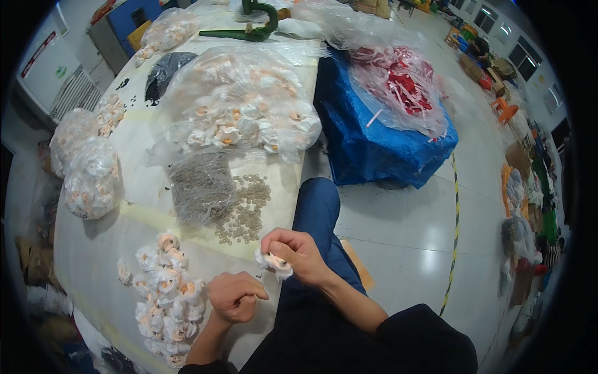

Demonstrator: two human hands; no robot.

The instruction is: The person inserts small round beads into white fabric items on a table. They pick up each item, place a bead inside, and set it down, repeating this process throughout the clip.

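Pinched in my right hand (296, 255) is a small white-and-peach plush piece (274, 264) with dark round eyes on it. My left hand (237, 295) is held just over the table edge with its fingers curled in; whether anything is between them is hidden. Left of that hand lies a pile of similar plush pieces (168, 299). Ahead of my hands, loose translucent beads (245, 208) are scattered beside a clear plastic bag of beads (201, 187). A tiny black part (259, 276) shows between my two hands.
A large clear bag of plush pieces (247, 103) fills the table's middle, with smaller filled bags (93, 177) at left. Behind are a dark bag (166, 75) and a green metal hand tool (247, 30). At right, a blue-covered stand (387, 145) carries a bag of red pieces (406, 86).
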